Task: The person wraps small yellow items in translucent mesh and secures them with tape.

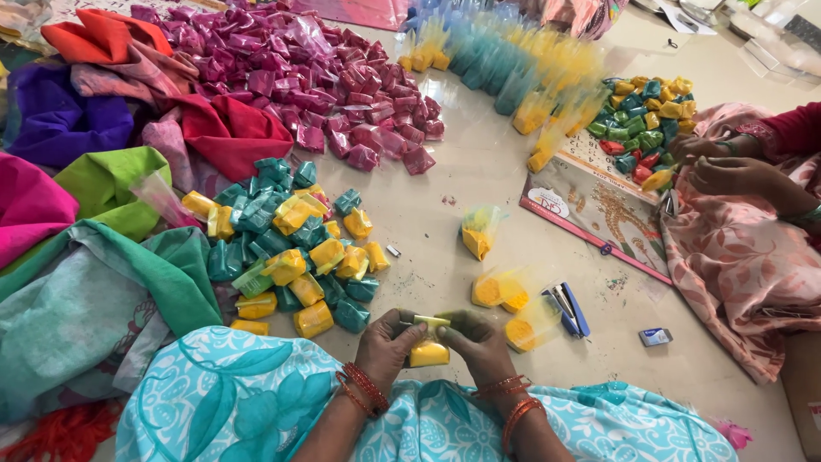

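A small yellow packet (428,352) sits pinched between both hands low in the view, just above the person's turquoise floral lap (256,402). The left hand (386,338) and right hand (479,338) are pressed close together, fingertips nipping the packet's folded top edge, a pale strip held flat between them. This looks like the closing step: the mouth of the wrapper is folded over and held ready for fastening. The next move would seem to call for keeping that fold tight while one hand frees itself for the blue stapler (569,310), which lies just right of the packet.

Left of the packet is a heap of teal and yellow packets (286,257). Just beyond it to the right lie a few clear-wrapped yellow packets (500,291), and farther off a mound of magenta packets (342,94). Loose coloured cloths (94,214) are piled at the far left. To the far right, another person's hands (727,167) rest near a mixed pile (646,128) on a printed board (599,210). All lies on a pale stone floor (479,171), indoors.
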